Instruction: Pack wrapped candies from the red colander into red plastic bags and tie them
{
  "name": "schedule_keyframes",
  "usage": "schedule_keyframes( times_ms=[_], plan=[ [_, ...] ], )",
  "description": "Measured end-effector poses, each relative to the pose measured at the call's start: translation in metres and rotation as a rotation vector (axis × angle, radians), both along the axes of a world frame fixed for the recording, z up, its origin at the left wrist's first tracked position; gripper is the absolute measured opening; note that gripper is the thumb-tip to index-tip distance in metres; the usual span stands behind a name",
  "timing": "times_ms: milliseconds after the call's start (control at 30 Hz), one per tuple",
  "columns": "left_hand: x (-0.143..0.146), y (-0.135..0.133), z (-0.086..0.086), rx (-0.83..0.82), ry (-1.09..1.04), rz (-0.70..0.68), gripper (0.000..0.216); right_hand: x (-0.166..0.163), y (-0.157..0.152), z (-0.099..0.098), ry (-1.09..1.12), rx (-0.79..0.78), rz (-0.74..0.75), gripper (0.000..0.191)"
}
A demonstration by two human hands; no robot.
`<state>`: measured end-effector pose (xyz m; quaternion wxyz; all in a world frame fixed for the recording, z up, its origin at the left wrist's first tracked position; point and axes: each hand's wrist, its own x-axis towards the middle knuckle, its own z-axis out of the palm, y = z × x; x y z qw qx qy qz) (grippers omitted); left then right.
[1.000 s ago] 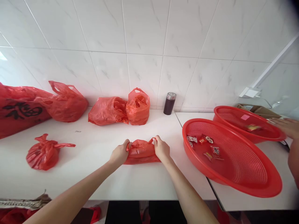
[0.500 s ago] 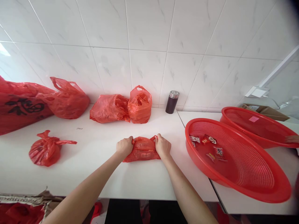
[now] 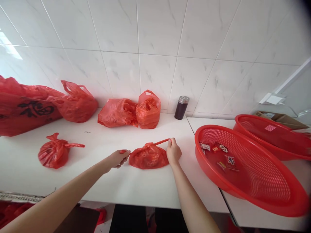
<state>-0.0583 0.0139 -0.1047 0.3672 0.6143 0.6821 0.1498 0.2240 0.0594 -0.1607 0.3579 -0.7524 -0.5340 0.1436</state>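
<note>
A red plastic bag (image 3: pixel 148 158) with something inside lies on the white table in front of me. My left hand (image 3: pixel 119 158) is closed on one of its twisted handles, pulled out to the left. My right hand (image 3: pixel 174 151) pinches the other handle, stretched to the right. Both handles look taut, and the bag's mouth is gathered between them at the top. What the bag contains cannot be made out through the plastic. Left of my hands sits a tied red bag (image 3: pixel 53 153) with its knotted ends sticking out.
A large red basket (image 3: pixel 245 194) with several wrapped snacks stands at right, another red basket (image 3: pixel 267 142) behind it. Along the tiled wall are a dark flask (image 3: pixel 181 109), red bags (image 3: pixel 117 113) and a red bag with a black character (image 3: pixel 29 113). A box (image 3: pixel 286 121) lies far right.
My hands have moved apart, the left one further left, drawing the handles out sideways. The bag's top has bunched together. A person's hand at the far right basket is no longer plainly seen.
</note>
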Motion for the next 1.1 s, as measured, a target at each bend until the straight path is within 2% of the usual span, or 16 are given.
schedule_keyframes(
  times_ms=[100,233,333,433,500,567,633,700,867,1000,1100],
  plan=[
    [-0.008,0.007,0.01,0.05,-0.028,0.022,0.043,0.003,-0.002,-0.001,0.106,0.067,0.038,0.037],
    [0.002,0.015,0.023,0.317,0.059,0.065,0.037,0.004,-0.004,-0.002,0.267,0.158,0.143,0.038],
    [0.038,0.011,0.021,0.466,0.095,-0.091,0.03,0.003,-0.004,-0.002,0.367,0.196,0.186,0.038],
    [0.079,0.009,0.008,0.461,0.102,-0.246,0.031,0.004,-0.004,-0.003,0.44,0.22,0.194,0.039],
    [0.095,0.013,-0.001,0.402,0.11,-0.259,0.035,0.005,-0.004,-0.004,0.476,0.235,0.188,0.038],
    [0.098,0.019,-0.005,0.313,0.102,-0.239,0.029,0.007,-0.003,-0.005,0.504,0.242,0.179,0.036],
    [0.086,0.022,0.001,0.217,0.049,-0.214,0.018,0.009,-0.003,-0.005,0.521,0.237,0.175,0.035],
    [0.065,0.018,0.013,0.131,-0.049,-0.181,0.014,0.009,-0.003,-0.006,0.523,0.225,0.189,0.038],
    [-0.003,-0.013,0.042,-0.005,-0.344,-0.016,0.039,0.008,-0.003,-0.007,0.51,0.188,0.235,0.037],
    [-0.046,-0.031,0.045,-0.009,-0.495,0.186,0.051,0.007,-0.001,-0.009,0.497,0.169,0.222,0.034],
    [-0.067,-0.038,0.046,0.026,-0.561,0.265,0.052,0.007,0.0,-0.011,0.479,0.159,0.22,0.032]
  ],
)
